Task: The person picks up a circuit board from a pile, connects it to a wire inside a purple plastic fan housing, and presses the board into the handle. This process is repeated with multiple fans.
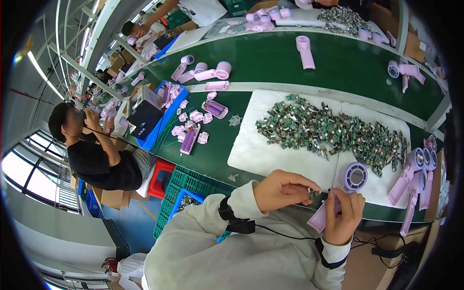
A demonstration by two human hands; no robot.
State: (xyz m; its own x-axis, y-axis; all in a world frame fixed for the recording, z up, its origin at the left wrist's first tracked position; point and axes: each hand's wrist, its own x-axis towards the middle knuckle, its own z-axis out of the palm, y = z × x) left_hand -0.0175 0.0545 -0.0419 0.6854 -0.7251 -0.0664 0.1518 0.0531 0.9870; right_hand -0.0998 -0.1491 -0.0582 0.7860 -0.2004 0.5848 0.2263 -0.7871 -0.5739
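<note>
The left hand (282, 189) pinches a small green circuit board (314, 195) at its fingers, touching the pink fan housing (333, 203) gripped in the right hand (344, 217), just above the worktop (217, 150) edge. Held that lightly, I reckon the board could slip and drop, or seat crooked.

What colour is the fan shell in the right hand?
Pale lilac-pink fan shell, clearest in the head view.

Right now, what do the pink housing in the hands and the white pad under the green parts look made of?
Pink housing: seemingly moulded plastic, smooth matte, uniform lilac colour. White pad: probably foam sheet, soft-looking, faintly textured, with rounded edges; not certain.
</note>
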